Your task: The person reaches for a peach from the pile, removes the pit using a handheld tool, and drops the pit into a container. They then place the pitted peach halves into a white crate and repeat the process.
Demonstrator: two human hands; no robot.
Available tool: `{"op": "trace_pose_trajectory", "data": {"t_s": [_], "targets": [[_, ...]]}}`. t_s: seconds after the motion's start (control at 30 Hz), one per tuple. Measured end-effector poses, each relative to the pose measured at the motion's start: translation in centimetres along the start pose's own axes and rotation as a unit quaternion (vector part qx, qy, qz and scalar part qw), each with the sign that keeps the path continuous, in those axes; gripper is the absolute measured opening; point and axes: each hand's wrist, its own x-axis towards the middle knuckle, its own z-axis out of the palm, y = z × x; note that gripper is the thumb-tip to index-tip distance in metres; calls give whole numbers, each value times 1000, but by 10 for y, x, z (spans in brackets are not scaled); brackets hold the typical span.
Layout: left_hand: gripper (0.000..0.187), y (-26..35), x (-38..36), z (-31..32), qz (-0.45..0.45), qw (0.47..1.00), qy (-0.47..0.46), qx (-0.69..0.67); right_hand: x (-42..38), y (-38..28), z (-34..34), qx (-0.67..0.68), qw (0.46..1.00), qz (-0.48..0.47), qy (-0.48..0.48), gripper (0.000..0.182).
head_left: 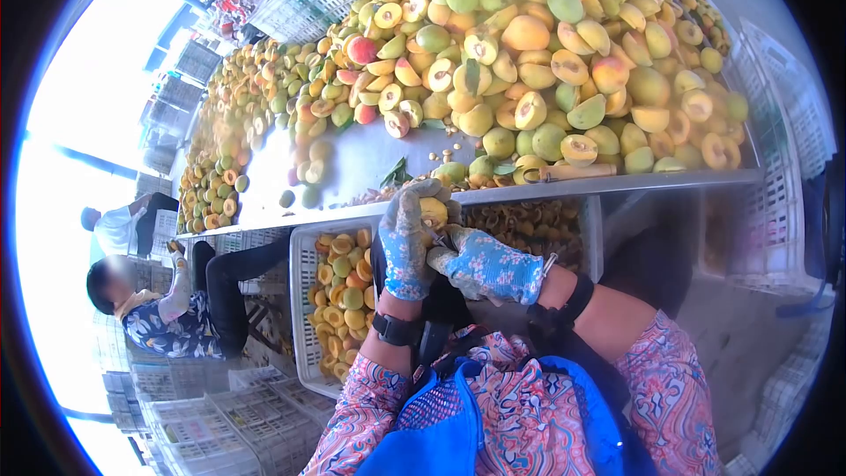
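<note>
Blue flowered gloves cover both of my hands. My left hand is wrapped round a yellow fruit, just in front of the metal table's edge. Beside it, my right hand has its fingers closed close to the fruit; what they hold, if anything, is hidden. Beyond my hands, a large heap of whole and halved yellow-green fruit lies on the metal table. Below the table edge at my left stands a white crate of halved fruit.
A wooden-handled tool lies at the table's front edge. Under it, a container holds dark brown pieces. Seated at the left is a co-worker; other people sit farther back. Stacked crates stand lower left, more crates at the right.
</note>
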Motion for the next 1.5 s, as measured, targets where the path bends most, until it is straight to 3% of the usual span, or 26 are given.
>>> {"op": "trace_pose_trajectory", "data": {"t_s": [0.03, 0.07, 0.17, 0.2, 0.3, 0.33, 0.4, 0.43, 0.53, 0.57, 0.63, 0.67, 0.73, 0.83, 0.9, 0.97, 1.03, 1.1, 1.13, 1.17, 1.2, 1.23, 1.3, 1.43, 1.47, 1.5], "targets": [[39, -2, -1, -2, -1, 1000, 1, 0, -7, -30, -12, 194, 930, 275, -145, 30], [39, -5, -1, -6, 2, 1000, -14, -19, -9, -35, -14, 256, 909, 295, -145, 23], [42, -8, -2, -10, 10, 998, -40, -39, -8, -13, -11, 362, 857, 316, -187, 25], [45, -8, -1, -10, 17, 998, -54, -39, -9, -14, -10, 438, 816, 331, -181, 14], [44, -8, -1, -7, 42, 998, -50, 1, -11, -19, -7, 474, 804, 322, -162, 13], [44, -10, 0, -5, 41, 998, -51, 1, -11, -23, -8, 474, 804, 322, -162, 13], [40, -15, 2, -2, 44, 999, -17, -8, -12, -34, -12, 316, 884, 313, -143, 12], [40, -16, 3, -1, 42, 999, -20, -7, -11, -29, -12, 318, 884, 313, -139, 12], [40, -16, 0, 0, 46, 998, -19, -47, -8, -14, -13, 465, 805, 324, -178, 13], [40, -16, 1, -1, 36, 997, -15, -62, -7, -14, -14, 464, 805, 324, -178, 13], [40, -21, 4, -5, 25, 997, -12, -76, -3, -20, -17, 275, 891, 296, -207, 16], [40, -26, 4, -10, 12, 997, -7, -81, -4, -18, -16, 278, 890, 296, -206, 16], [40, -26, 5, -9, -6, 997, -8, -82, -4, -10, -14, 402, 822, 336, -223, 17], [41, -22, 8, -3, 12, 994, -31, -104, -7, -7, -7, 441, 825, 301, -185, 17], [42, -22, 10, 5, -52, 980, -6, -192, -10, -11, -9, 443, 830, 287, -181, 14], [43, -22, 17, 7, -62, 976, 34, -206, -15, -14, -10, 237, 940, 210, -124, 21], [44, -23, 23, 1, -113, 938, -11, -329, -18, -10, -18, 235, 944, 198, -122, 24], [48, -19, 20, -5, -101, 965, 43, -238, -23, -10, -38, 159, 942, 212, -204, 25], [48, -12, 17, -7, -82, 982, 56, -160, -21, -8, -50, -17, 961, 157, -225, 30], [48, -3, 15, -13, -59, 992, 71, -80, -21, 10, -52, -270, 946, 33, -178, 37], [52, -1, 14, -33, -17, 998, 51, -37, -24, 6, -60, -328, 911, 136, -210, 45], [54, 10, 7, -47, 1, 998, 67, -14, -31, 15, -61, -367, 897, 163, -183, 47], [49, 23, -7, -100, 9, 996, 81, -26, -37, -18, -63, -235, 943, 162, -172, 50], [33, 47, -40, -197, -80, 974, 82, 196, -44, 26, -65, -411, 871, 202, -179, 46], [29, 43, -42, -226, -122, 937, 35, 324, -40, 20, -65, -386, 882, 196, -189, 44], [29, 54, -39, -236, -120, 939, 41, 321, -35, 11, -65, -359, 888, 208, -200, 45]]}}
